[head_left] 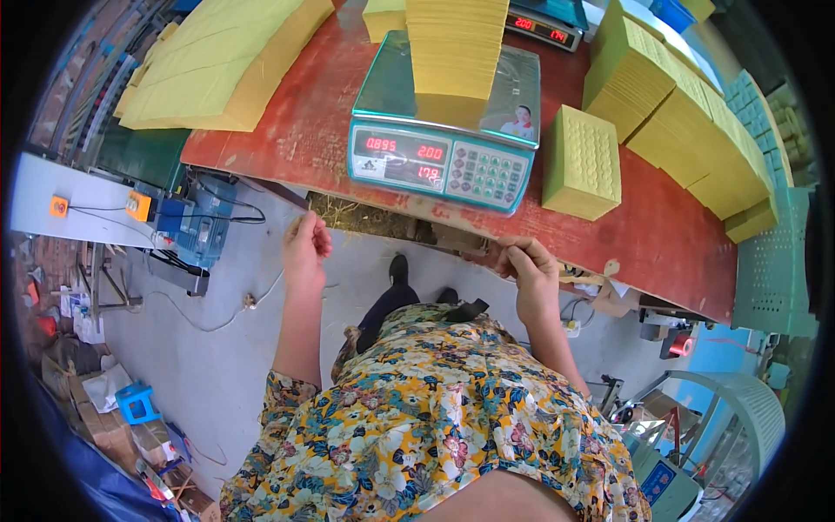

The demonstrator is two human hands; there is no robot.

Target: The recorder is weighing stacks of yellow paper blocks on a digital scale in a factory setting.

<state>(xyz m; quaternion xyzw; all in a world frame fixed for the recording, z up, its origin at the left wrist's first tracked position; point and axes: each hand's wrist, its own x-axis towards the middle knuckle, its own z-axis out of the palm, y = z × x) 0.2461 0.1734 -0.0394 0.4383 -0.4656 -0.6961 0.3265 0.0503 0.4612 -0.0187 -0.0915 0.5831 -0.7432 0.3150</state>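
My left hand (306, 248) is raised in front of the near edge of the red table (296, 130), fingers pinched together. My right hand (529, 268) is level with it, close under the table edge, fingers also pinched. Whether anything thin runs between them is too fine to see. Straight ahead on the table stands a teal weighing scale (439, 161) with red lit digits, carrying a tall stack of yellow paper sheets (454, 48). A yellow embossed paper block (581, 161) stands just right of the scale.
Large yellow paper piles lie at the table's far left (222, 61) and in a long row at the right (687, 113). A second scale (544, 26) is behind. A blue motor unit (196, 222) and cables sit on the grey floor at the left, green plastic crates (770, 261) at the right.
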